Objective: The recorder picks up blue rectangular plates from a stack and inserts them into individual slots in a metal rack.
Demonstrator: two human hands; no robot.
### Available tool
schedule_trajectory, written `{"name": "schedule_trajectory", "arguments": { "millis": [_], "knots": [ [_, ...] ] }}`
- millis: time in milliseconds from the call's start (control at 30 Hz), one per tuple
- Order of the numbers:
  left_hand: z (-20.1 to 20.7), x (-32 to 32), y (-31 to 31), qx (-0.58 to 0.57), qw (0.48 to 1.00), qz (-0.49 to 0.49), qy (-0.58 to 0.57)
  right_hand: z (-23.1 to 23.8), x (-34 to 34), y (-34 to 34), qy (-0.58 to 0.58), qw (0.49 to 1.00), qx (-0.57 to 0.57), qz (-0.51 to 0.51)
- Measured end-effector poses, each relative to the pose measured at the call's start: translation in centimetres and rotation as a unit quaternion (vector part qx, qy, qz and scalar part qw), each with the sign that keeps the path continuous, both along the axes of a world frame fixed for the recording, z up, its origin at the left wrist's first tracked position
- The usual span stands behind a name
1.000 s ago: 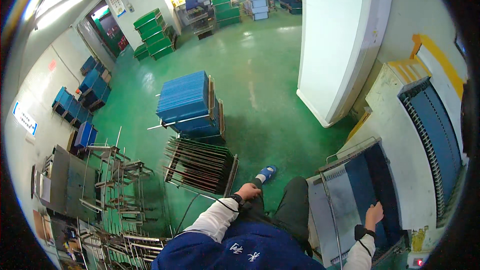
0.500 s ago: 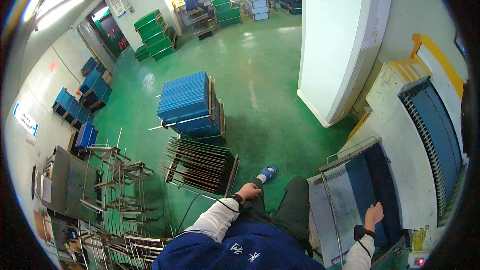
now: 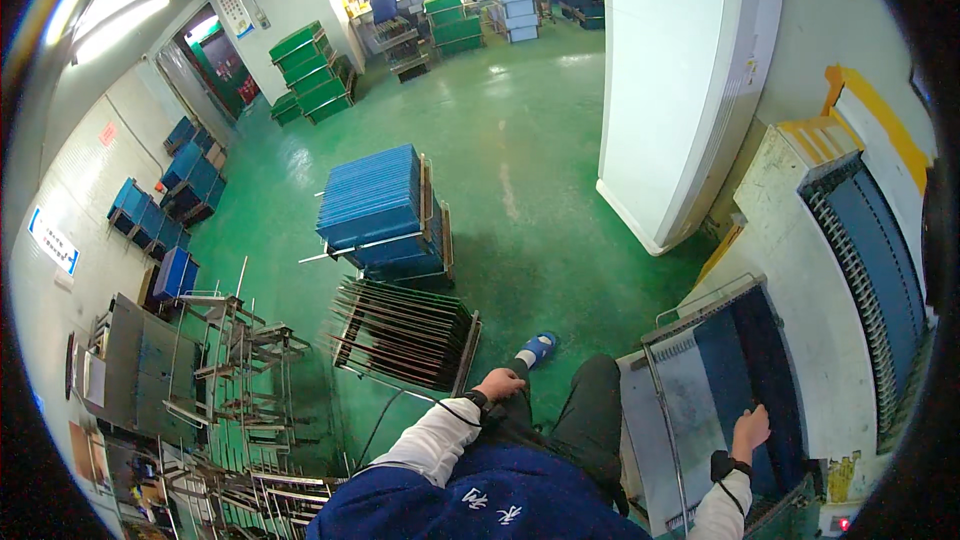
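Observation:
My left hand (image 3: 501, 383) rests on my left thigh with its fingers curled in, and no object shows in it. On the right, my right hand (image 3: 751, 427) is over the outfeed bed of a machine, its fingers drawn together; anything between them is hidden. Below and beside that hand lies a dark blue flat panel (image 3: 737, 360), next to a pale grey sheet (image 3: 677, 395). A metal rod (image 3: 668, 420) crosses the bed on its left side. I cannot tell whether the right fingertips touch the panel.
A metal rack of thin upright boards (image 3: 405, 335) stands ahead on the green floor, before a stack of blue panels (image 3: 370, 195). Metal frames (image 3: 245, 360) crowd the left. A tall white cabinet (image 3: 680, 90) stands ahead right, beside the machine's roller conveyor (image 3: 870, 280). People work far off.
The view has shifted very slightly. Both hands keep their places, the left on my thigh and the right over the machine bed.

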State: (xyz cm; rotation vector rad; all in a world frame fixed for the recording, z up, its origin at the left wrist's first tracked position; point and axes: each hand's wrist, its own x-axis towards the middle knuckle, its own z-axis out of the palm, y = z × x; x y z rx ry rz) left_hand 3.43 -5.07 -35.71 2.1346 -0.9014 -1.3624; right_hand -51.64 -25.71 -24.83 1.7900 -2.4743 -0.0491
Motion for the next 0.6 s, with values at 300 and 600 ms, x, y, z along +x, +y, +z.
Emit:
{"name": "schedule_trajectory", "arguments": {
  "millis": [300,600],
  "knots": [
    [-0.1,-0.1,-0.1,0.002,1.000,0.006,0.023,-0.2,-0.3,-0.4,-0.005,1.000,0.017,-0.004],
    [-0.6,0.1,-0.1,-0.002,0.999,0.008,0.037,-0.1,0.0,-0.2,-0.004,1.000,-0.013,0.005]
  ]
}}
